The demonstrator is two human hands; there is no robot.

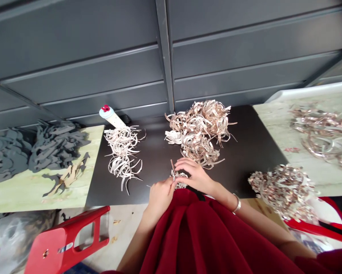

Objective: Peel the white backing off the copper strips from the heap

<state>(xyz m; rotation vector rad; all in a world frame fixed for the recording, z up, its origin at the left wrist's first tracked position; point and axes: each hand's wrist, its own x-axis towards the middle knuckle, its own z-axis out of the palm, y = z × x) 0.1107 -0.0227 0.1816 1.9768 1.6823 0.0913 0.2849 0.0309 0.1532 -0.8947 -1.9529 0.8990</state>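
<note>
- Table (156, 152): dark, bearing two piles, with both hands at the middle of its near edge.
- Bronze pile (205, 118): shiny curled strips, from the back edge towards the middle, right of centre.
- Speckled heap (285, 186): off the table's near right corner, well apart from both hands.
- Pale pile (123, 140): loose strips along the left edge.
- Bottle (113, 117): at the back left corner, behind the pale pile, tilted in this view.
- Right hand (196, 176): its forearm slants in from the right across the red clothing; the fingers arch leftward over the near edge, spread slightly, the thumb low beside the left hand. Whether its fingertips pinch anything cannot be told.
- Left hand (160, 195): its forearm rises straight from below; the back of the hand faces up, the fingers curl under, and the thumb side presses around the strip, gripping it.
- Bundle (182, 182): small, partly hidden under the right hand, at the near edge.
- Bracelet (237, 204): on the right wrist.
- Strip (172, 165): thin, standing up between the hands, just in from the near edge.
</note>
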